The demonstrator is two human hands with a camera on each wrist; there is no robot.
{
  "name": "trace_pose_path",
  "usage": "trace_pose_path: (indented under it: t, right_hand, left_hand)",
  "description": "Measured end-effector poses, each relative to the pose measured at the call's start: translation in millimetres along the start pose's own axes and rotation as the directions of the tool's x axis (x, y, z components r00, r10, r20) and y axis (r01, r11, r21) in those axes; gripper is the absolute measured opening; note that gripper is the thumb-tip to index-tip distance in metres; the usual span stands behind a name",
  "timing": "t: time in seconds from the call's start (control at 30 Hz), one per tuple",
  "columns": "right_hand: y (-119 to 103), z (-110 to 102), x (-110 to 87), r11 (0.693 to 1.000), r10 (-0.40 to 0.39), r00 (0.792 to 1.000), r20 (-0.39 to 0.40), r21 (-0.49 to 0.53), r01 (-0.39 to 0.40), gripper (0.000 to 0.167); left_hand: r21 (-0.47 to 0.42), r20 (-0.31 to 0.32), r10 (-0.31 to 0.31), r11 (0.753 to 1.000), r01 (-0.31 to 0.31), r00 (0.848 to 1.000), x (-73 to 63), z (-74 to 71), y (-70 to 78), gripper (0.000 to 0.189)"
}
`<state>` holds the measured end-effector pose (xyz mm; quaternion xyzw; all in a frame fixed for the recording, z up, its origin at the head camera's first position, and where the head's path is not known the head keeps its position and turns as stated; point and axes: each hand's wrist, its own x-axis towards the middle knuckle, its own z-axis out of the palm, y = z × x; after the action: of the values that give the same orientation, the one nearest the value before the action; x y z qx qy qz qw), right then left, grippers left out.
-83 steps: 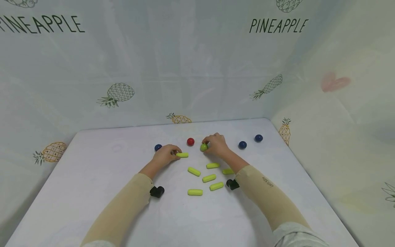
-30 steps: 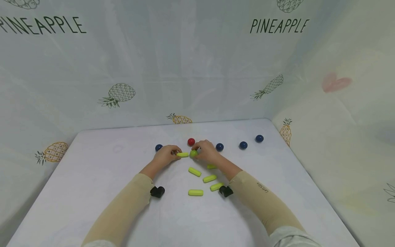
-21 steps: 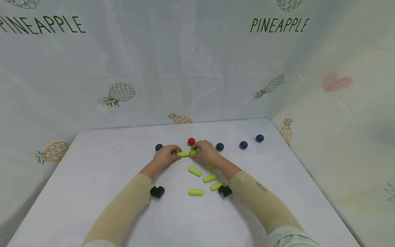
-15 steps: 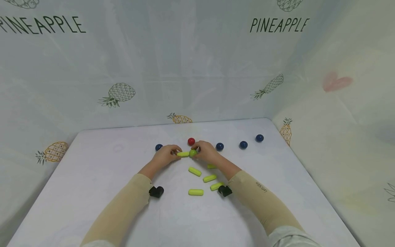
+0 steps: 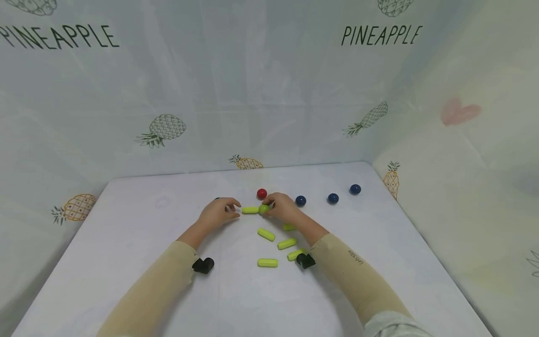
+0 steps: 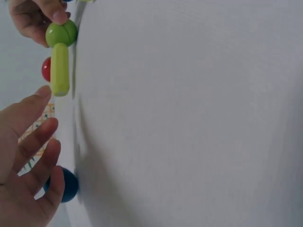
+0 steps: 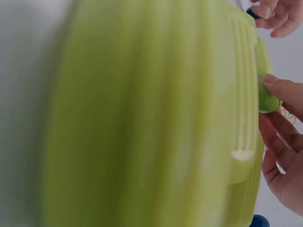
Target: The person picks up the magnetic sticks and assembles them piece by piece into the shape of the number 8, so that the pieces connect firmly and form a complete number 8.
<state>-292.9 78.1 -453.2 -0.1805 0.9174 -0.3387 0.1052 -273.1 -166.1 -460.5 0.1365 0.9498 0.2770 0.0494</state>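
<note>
My right hand [image 5: 283, 208] pinches a green ball [image 6: 61, 33] between thumb and fingers near the middle of the table. A yellow-green ribbed stick [image 6: 60, 71] meets the ball end-on and points left from it. Just left of the stick's free end, my left hand [image 5: 216, 214] is apart from it, fingers spread and loosely bent, holding nothing. In the left wrist view the left thumb tip comes close to the stick's end. A red ball [image 5: 262, 193] lies behind the joined pieces. One dark blue ball [image 6: 68, 184] sits behind the left hand, mostly hidden in the head view.
Several loose yellow-green sticks [image 5: 267, 263] lie in front of the hands, some partly behind the right forearm. Blue balls [image 5: 333, 199] stand in a row at the back right. One stick [image 7: 156, 118] fills much of the right wrist view. A printed curtain [image 5: 269, 93] hangs behind the table.
My right hand has brought the green ball left to the stick's end. My left hand has let go of the stick and drawn back left. A blue ball now shows right of the right hand.
</note>
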Motion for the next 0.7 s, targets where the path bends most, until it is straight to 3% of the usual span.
trace_pose_path:
  t: [0.43,0.7]
  right_hand:
    - [-1.5,-5.1,6.1,0.998,0.05,0.998,0.032,0.045,-0.051,0.031]
    - [2.4,-5.0,9.7,0.996,0.062,0.997,0.048,0.062,-0.065,0.032]
  left_hand:
    - [0.057,-0.044,-0.002,0.998,0.005,0.999,-12.2,-28.2,-14.6,0.032]
    - [0.091,-0.054,-0.037,0.995,0.042,0.998,-14.5,-35.5,-27.9,0.037]
